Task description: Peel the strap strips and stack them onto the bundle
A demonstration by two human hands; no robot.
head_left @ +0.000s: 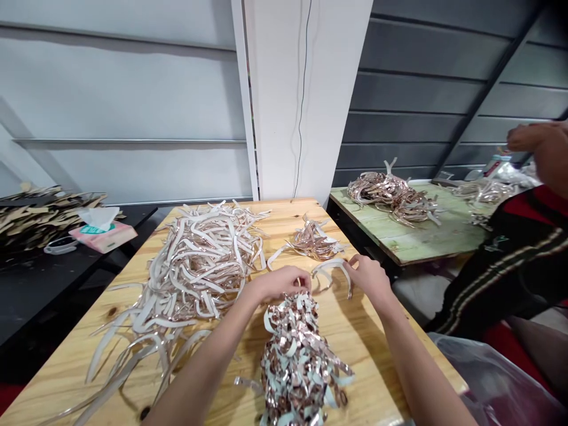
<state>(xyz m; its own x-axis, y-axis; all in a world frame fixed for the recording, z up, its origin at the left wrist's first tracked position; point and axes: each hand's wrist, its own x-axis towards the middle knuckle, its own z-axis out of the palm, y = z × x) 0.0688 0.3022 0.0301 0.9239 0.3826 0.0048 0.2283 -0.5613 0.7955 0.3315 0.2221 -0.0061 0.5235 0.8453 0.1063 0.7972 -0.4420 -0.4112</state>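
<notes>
My left hand (287, 280) is curled closed at the far end of a long bundle of short shiny copper-and-white strips (295, 355), its fingertips partly hidden. To its right, my right hand (367, 276) pinches a curved white-and-copper strip (335, 264), which arcs over the wood between both hands. Just beyond them lies a small tangle of copper strips (314, 239). A large loose pile of long white-and-copper strips (204, 260) spreads over the table to the left of my left forearm.
The wooden table (368, 378) carries all this. On a black table at left are a tissue box (104, 231) and brown strips (39, 216). A second table (412, 242) at right holds more copper strips (393, 192). A person (510, 254) sits there, beside a clear plastic bag (492, 373).
</notes>
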